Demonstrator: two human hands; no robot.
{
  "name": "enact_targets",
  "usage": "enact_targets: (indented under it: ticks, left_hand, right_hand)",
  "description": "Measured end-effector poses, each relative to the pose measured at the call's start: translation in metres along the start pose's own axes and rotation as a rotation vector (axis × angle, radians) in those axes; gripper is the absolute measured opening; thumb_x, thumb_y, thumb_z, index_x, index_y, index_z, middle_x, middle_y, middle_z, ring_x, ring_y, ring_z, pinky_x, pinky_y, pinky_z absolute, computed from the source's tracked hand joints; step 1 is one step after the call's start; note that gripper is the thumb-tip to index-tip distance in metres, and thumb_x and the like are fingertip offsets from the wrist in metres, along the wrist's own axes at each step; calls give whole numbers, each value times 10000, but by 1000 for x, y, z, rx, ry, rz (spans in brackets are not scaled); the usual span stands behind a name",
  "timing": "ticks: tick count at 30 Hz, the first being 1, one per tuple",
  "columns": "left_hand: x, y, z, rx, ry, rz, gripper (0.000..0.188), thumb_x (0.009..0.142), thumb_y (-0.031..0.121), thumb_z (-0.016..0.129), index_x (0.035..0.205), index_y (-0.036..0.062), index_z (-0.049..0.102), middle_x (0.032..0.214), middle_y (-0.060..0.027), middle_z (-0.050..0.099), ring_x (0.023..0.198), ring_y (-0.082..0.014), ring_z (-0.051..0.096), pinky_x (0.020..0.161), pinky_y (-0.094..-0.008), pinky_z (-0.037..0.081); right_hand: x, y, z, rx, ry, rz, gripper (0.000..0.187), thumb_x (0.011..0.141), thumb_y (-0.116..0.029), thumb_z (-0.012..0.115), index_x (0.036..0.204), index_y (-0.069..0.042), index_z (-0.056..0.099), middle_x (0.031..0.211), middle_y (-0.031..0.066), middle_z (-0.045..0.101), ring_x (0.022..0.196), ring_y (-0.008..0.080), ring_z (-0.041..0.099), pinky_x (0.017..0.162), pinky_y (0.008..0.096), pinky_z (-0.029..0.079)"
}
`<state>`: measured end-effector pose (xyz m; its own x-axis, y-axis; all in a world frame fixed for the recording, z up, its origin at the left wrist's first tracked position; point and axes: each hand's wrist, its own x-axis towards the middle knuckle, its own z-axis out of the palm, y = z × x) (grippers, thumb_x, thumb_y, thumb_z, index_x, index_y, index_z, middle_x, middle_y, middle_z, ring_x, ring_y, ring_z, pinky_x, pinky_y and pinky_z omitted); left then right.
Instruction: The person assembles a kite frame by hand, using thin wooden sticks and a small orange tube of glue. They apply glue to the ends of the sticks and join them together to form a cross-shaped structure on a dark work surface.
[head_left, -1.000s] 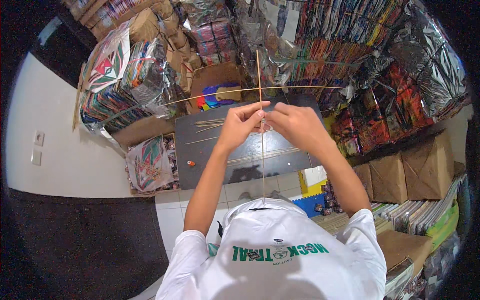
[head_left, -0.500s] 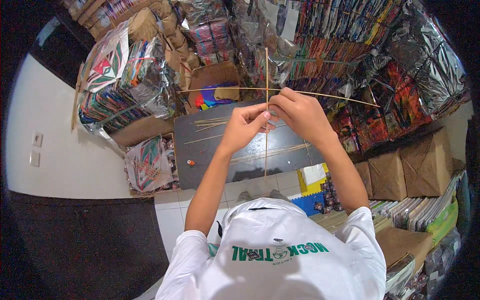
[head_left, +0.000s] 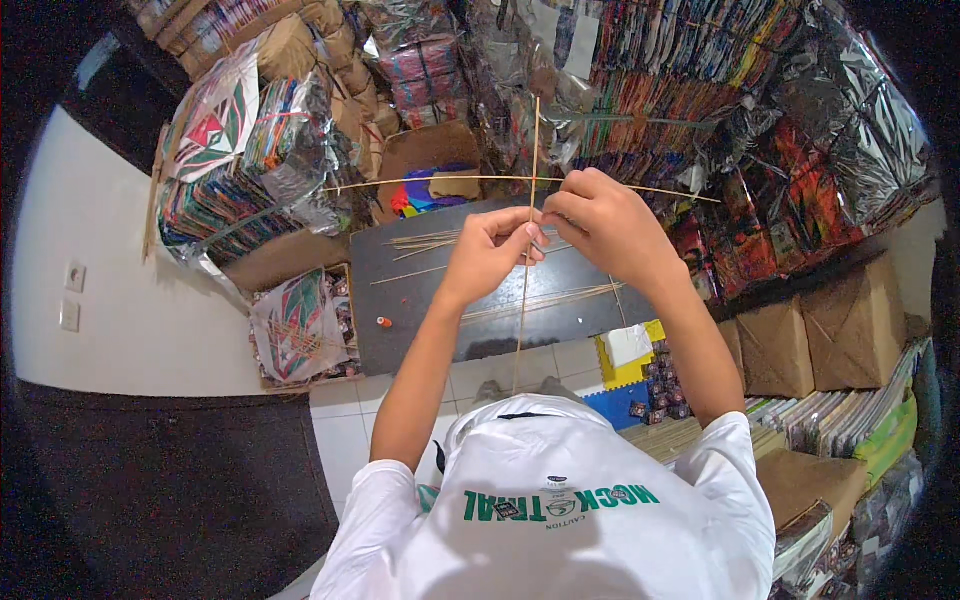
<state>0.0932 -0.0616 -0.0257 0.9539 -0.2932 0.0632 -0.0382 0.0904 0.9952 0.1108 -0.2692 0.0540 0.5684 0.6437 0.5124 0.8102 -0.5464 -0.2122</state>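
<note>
Two thin bamboo-like sticks cross in front of me: an upright stick [head_left: 536,140] and a crosswise stick [head_left: 420,181] that bows slightly. My left hand [head_left: 478,258] pinches the upright stick a little below the crossing, thumb and fingertips closed round it. Close beside it, my right hand [head_left: 620,232] is closed, its fingertips drawn together just right of the crossing. What those right fingertips hold is too small to make out. Under my hands, several loose sticks [head_left: 420,241] lie on a dark table [head_left: 400,322]. A small orange spool-like thing [head_left: 384,322] sits near the table's left end.
Wrapped bundles of colourful sheets [head_left: 650,120] rise behind the table. At its left stands a box [head_left: 352,362] with a patterned sheet on top. Brown packages [head_left: 850,330] line the right side. Blue and yellow mats [head_left: 620,402] lie on the tiled floor.
The crosswise stick has shifted left through the crossing. The upright stick's lower end has swung nearer to me and slightly left. My right hand has edged right; the left stays nearly in place.
</note>
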Motion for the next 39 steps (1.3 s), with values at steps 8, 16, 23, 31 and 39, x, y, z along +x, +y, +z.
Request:
enact_targets:
  ticks: [8,16,23,31,39]
  left_hand:
    - [-5,1,2,-29,-28,-13,321,1036,174,612,1286,-24,652,1006,-97,734,847,-143,708,773,-299,607]
    - [-13,8,6,-30,-35,-37,364,1037,181,613,1337,-25,623,1070,-131,746,879,-142,712,801,-307,610]
    - [-17,15,10,-2,-16,-34,341,1037,164,606,1318,-27,637,1065,-121,748,874,-145,715,783,-300,609]
    - [-18,9,12,-27,-11,-14,301,1034,136,601,1280,-27,661,1046,-102,753,857,-141,719,770,-289,612]
    - [-19,9,16,-43,-4,3,281,1034,140,600,1247,-26,679,1037,-95,755,844,-138,719,742,-282,612]
  right_hand:
    - [-1,0,7,-28,51,4,158,821,-179,739,862,-52,654,870,95,591,887,298,627,777,420,530]
    - [-8,-4,18,-25,167,12,146,840,-184,729,893,-64,665,828,78,589,808,288,649,699,415,544]
    - [-15,-5,26,11,250,20,155,846,-179,729,945,-68,684,836,76,613,780,280,670,696,408,550]
    - [-20,-9,23,24,220,-2,218,823,-192,755,983,-72,670,813,67,606,759,278,672,669,403,550]
    - [-24,-11,27,26,244,40,200,838,-195,752,966,-87,644,798,69,593,704,285,663,610,412,532]
